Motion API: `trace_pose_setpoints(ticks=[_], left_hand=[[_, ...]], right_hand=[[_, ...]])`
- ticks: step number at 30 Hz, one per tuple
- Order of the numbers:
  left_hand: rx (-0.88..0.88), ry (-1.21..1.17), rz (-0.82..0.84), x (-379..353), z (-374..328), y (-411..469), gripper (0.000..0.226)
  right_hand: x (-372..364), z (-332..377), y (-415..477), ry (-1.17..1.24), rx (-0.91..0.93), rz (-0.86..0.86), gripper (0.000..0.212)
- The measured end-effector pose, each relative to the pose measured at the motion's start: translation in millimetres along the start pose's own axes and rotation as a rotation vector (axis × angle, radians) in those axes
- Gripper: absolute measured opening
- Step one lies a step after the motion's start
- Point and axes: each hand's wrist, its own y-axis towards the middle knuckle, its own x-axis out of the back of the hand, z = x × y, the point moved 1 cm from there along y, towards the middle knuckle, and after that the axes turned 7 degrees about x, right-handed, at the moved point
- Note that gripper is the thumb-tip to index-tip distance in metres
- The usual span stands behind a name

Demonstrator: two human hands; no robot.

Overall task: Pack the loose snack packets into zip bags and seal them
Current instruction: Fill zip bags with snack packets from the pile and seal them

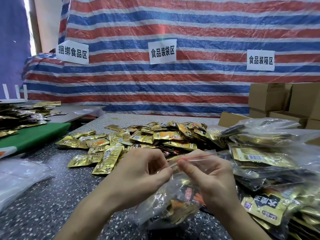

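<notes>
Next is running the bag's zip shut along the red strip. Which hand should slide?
Right, probably. The left hand and right hand pinch the bag at one end of the red strip; the rest of it runs off to the right, so the right can slide along while the left anchors.

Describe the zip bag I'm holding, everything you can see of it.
The zip bag is clear, crinkled plastic with a red zip strip along its mouth. It holds gold and black snack packets and rests on the speckled table, mouth up. The left hand and right hand pinch the mouth side by side; whether it is sealed is unclear.
</notes>
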Motion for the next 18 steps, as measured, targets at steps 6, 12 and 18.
trace_pose_setpoints(ticks=[6, 12, 18], left_hand=[[-0.081, 0.039, -0.049, 0.6, -2.8, -2.2, 0.022], [-0.073, 0.032, -0.037, -0.4, -4.6, -1.5, 0.019], [0.005, -0.003, -0.022, 3.1, -1.9, -1.8, 0.017]], right_hand=[[3.0, 1.8, -1.7, 0.035, -0.100, 0.042, 0.020], [2.8, 3.6, 0.1, 0.084, -0.063, 0.135, 0.005], [5.9, 0.0, 0.3, 0.051, -0.083, -0.079, 0.011]])
